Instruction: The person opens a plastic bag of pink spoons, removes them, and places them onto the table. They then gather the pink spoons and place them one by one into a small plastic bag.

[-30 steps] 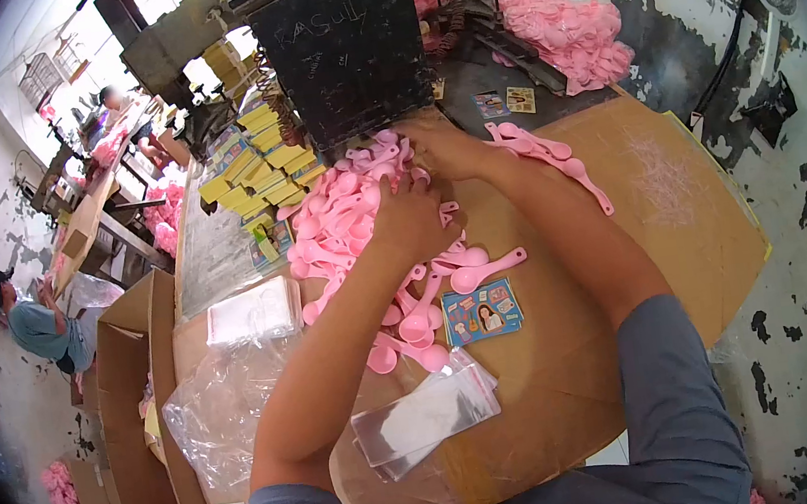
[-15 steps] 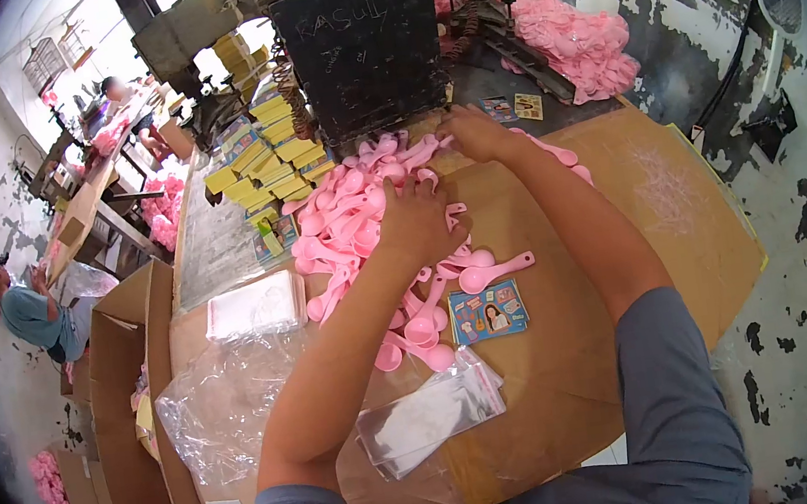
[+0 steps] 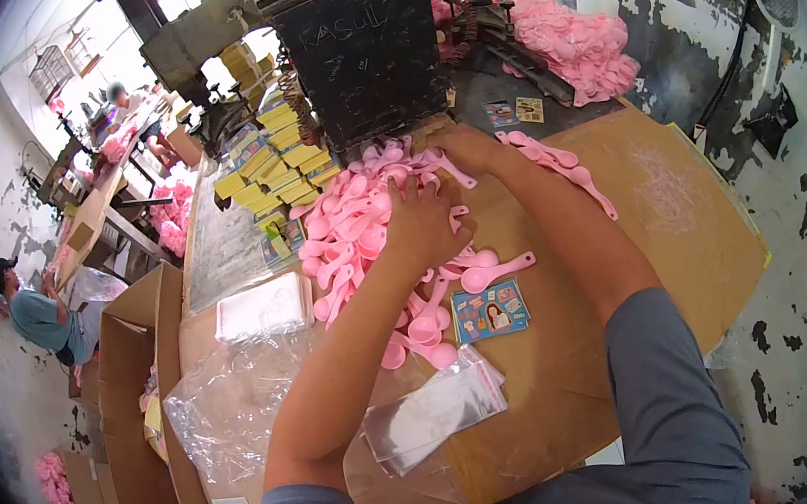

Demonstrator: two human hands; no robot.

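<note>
A heap of pink plastic scoops [image 3: 349, 220] lies on the brown cardboard table cover [image 3: 558, 364]. My left hand [image 3: 423, 224] rests on the heap's right side, fingers spread over the scoops. At the back edge of the heap is my right hand [image 3: 468, 150], bent at the wrist; its fingertips are mostly hidden behind the hand. One scoop [image 3: 450, 168] lies just beside that hand, handle toward me. Right of my right forearm lie a few more scoops [image 3: 564, 162]. A stack of picture cards [image 3: 489, 310] and clear plastic sleeves [image 3: 434, 414] lie nearer to me.
Behind the heap stands a black machine [image 3: 360, 61]. Yellow-edged card stacks [image 3: 272, 162] sit at the back left. A white packet of sleeves [image 3: 262, 308] and crumpled clear plastic [image 3: 226, 405] lie left, beside an open carton [image 3: 132, 416]. Bagged pink scoops [image 3: 575, 45] fill the back right. Another person [image 3: 39, 317] sits far left.
My right hand has come slightly nearer to me, and a scoop now lies angled beside it. More of the scoops right of my forearm show. My left hand stays on the heap.
</note>
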